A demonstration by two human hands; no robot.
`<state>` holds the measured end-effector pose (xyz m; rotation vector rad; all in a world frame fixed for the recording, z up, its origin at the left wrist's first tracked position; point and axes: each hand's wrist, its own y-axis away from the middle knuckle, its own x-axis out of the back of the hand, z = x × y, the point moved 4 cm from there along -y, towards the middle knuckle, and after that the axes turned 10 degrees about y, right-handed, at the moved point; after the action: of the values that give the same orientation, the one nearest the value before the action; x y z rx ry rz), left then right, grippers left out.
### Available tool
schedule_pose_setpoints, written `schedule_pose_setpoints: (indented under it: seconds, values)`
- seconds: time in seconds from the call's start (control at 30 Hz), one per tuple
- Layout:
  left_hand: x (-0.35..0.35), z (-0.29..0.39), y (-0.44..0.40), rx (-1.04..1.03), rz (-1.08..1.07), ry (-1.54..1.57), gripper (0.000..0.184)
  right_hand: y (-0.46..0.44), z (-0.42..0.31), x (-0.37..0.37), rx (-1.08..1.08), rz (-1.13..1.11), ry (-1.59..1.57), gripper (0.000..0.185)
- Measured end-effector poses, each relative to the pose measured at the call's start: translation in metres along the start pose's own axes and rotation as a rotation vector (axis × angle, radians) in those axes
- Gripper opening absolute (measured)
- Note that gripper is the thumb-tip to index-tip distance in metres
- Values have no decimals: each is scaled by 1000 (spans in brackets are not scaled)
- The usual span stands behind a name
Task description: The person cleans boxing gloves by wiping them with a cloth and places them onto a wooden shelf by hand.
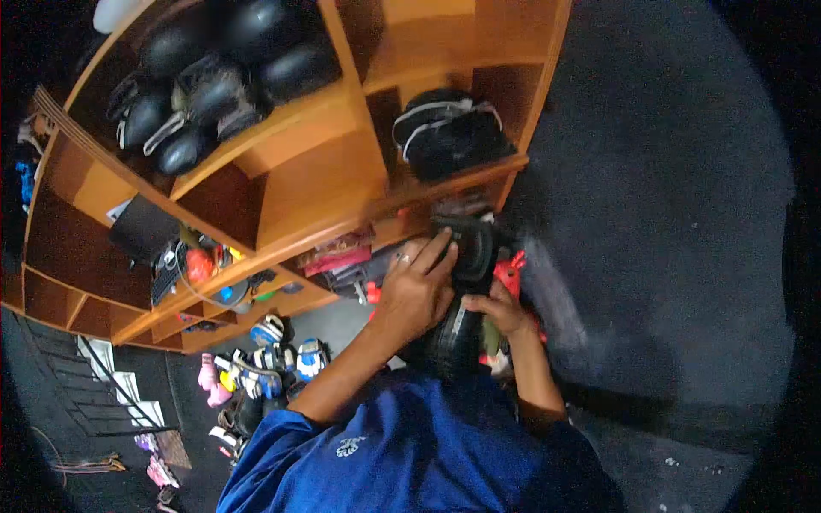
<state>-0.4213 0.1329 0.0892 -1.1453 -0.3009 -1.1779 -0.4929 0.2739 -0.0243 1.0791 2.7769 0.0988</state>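
1 black pad [481, 250] near the wooden shelf unit's [321, 175] right corner: right hand [505, 314] half-closed on its lower edge, left hand [410, 295] gripping with bent fingers; a loosened right thumb could cause slipping.

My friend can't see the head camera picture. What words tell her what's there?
A person's left hand and right hand hold a black padded item beside wooden shelves with black gear. The person wears a blue shirt; blue-and-white pads lie on the floor.
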Motion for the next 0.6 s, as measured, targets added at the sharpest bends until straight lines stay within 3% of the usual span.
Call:
schedule_pose_setpoints:
  seconds: [0.07,0.13,0.17,0.2,0.23,0.27,0.3,0.33,0.4,0.47,0.5,0.53,0.6]
  values:
    - [5,-19,-13,-7,82,158,39,-11,-22,10,0,-185,46,69]
    - [17,-39,-25,57,229,318,28,-15,-45,14,-92,-178,31,73]
    - [9,-59,-23,360,356,663,28,-17,-60,13,-45,-192,-4,73]
    - [5,-67,-29,453,470,773,33,-22,-63,15,1,-248,-18,73]
    - [-4,-82,-29,495,379,954,40,-28,-66,17,47,-305,-34,74]
    - [4,-69,-40,536,153,1098,41,-33,-63,19,75,-403,-32,73]
    - [-2,-75,-35,708,9,1173,42,-38,-72,20,114,-388,-13,73]
    - [-2,-70,-37,820,18,1374,40,-39,-82,18,146,-368,22,69]
    - [6,-71,-44,723,97,1401,38,-40,-99,15,183,-336,60,65]
    - [21,-71,-56,650,202,1526,38,-45,-119,22,89,-143,475,51]
    - [32,-72,-63,587,321,1645,37,-39,-136,27,307,53,674,39]
    - [47,-73,-72,568,392,1613,37,-32,-140,35,300,334,780,36]
    - [82,-66,-88,612,494,1648,45,-22,-126,60,471,513,720,43]
